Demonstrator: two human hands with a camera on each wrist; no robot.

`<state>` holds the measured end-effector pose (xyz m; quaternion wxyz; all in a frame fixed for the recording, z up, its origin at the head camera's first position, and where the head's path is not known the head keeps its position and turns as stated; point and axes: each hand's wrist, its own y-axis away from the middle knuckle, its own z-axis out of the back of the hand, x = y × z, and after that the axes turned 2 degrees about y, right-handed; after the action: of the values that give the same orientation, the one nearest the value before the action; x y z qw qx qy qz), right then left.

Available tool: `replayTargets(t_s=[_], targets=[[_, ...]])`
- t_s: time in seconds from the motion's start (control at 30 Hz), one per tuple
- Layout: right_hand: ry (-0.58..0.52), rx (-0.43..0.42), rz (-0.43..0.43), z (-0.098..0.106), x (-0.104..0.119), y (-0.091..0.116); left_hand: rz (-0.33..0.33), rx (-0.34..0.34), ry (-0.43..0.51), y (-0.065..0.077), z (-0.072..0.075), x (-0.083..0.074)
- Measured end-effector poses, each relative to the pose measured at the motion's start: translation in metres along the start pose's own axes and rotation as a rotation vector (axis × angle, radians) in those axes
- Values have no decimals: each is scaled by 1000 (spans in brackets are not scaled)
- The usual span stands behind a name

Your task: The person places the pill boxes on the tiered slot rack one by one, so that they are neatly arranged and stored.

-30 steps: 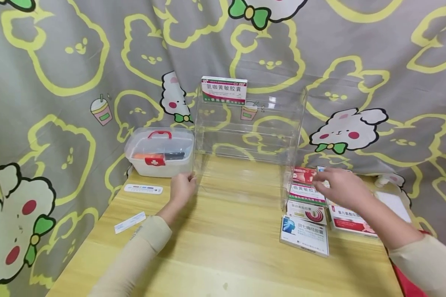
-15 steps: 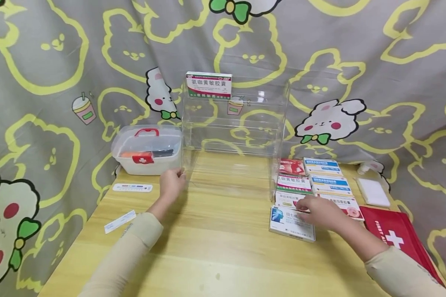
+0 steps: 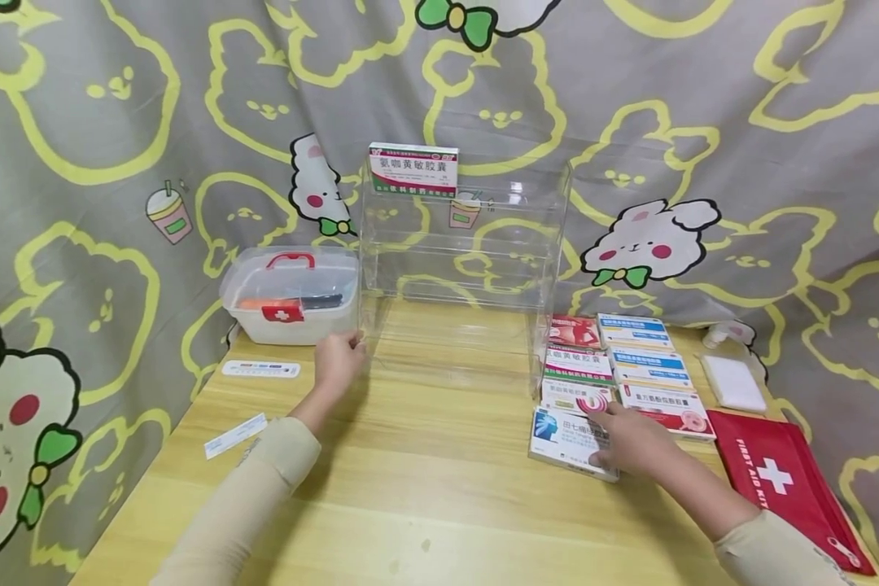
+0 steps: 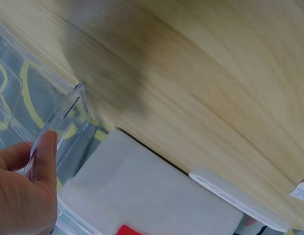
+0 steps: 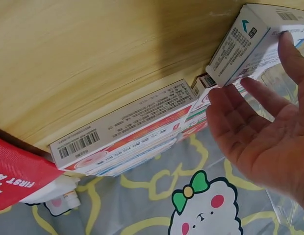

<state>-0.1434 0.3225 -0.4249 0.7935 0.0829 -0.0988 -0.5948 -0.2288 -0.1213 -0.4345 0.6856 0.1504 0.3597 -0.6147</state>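
My left hand point(image 3: 339, 364) pinches the lower left side edge of a clear acrylic display rack point(image 4: 68, 105) between thumb and fingers. A single medicine box with a green and red band point(image 3: 413, 170) stands on the rack's top tier at the left. To the rack's right, my right hand point(image 3: 633, 439) is spread over a white and blue medicine box point(image 3: 566, 435), the nearest in its column. In the right wrist view the thumb touches that box point(image 5: 260, 46); the other fingers extend by its edge, not closed around it. Behind it lies a white box with pink rings point(image 3: 567, 397).
More medicine boxes point(image 3: 648, 366) lie in two columns beside the rack. A red first aid pouch point(image 3: 784, 480) and a white pad point(image 3: 734, 382) are further right. Left of the rack stands a lidded first aid case point(image 3: 293, 297), with a thermometer strip point(image 3: 260, 369) and paper packet point(image 3: 235, 435) before it.
My right hand has come forward from above the rear boxes to the nearest white and blue box. The left hand keeps its hold on the rack. The head view has shifted slightly.
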Motion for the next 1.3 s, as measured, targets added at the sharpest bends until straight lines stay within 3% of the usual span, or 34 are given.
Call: replayTargets(t_s=[0.2, 0.43, 0.57, 0.77, 0.97, 1.3], targets=[[-24, -10, 60, 1, -2, 4, 6, 22, 15, -2, -1, -2], [-171, 95, 64, 11, -10, 5, -16, 3, -3, -3, 0, -1], [-235, 49, 139, 21, -22, 6, -20, 7, 0, -3, 1, -1], [-329, 46, 179, 38, -35, 12, -6, 25, 18, 0, 1, 0], [-430, -83, 199, 45, -37, 15, -12, 11, 17, 1, 1, -1], [-658, -347, 4, 65, -38, 14, -20, -3, 10, 1, 1, -2]])
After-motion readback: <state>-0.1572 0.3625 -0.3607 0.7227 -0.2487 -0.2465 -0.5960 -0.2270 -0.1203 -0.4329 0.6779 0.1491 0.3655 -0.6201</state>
